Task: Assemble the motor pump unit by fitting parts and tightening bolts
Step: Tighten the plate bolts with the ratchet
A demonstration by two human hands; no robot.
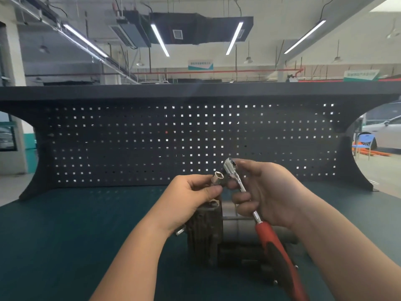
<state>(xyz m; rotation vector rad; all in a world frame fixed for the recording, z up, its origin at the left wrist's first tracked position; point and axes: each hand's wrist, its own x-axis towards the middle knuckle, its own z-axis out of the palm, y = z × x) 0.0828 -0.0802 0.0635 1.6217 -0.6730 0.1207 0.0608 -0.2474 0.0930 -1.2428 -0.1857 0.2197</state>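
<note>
Hands meet above the dark green surface [76, 235], held up in front of a black perforated back panel [152, 137]. The left hand [191, 196] pinches a small chrome socket [218, 178] between thumb and curled fingers, its square drive hole facing the camera. The right hand [267, 192] grips a ratchet wrench [240, 187] by its metal shank, fingers curled round it, with the chrome ratchet head just beside the socket, nearly touching it; whether the two are joined cannot be told. The wrench's red and black handle runs down toward the lower right, past the wrist. Below the hands, the motor pump unit [208, 235] lies on the surface, a dark finned housing on the left and a grey cylindrical body to its right, partly hidden by the hands.
</note>
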